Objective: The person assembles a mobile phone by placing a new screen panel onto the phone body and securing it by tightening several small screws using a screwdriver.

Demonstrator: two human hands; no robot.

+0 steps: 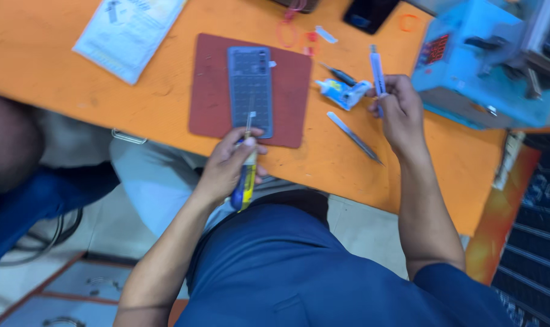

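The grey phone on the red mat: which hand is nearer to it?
Left. The left hand holds a yellow-blue tool at the near end of the grey phone. The right hand is off to the phone's right, holding a white pen-like tool.

Grey phone [250, 89], maroon mat [211, 91]

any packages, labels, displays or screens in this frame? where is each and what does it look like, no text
Flat pouch: top left of the orange table, white plastic rectangle with dark print.
Display: front face of the light blue box at top right, small dark panel with red digits.
Phone: top edge, dark screen, partly cut off.
Small tube: beside the right hand, white with blue and yellow label.
Tool in left hand: yellow and blue handle.
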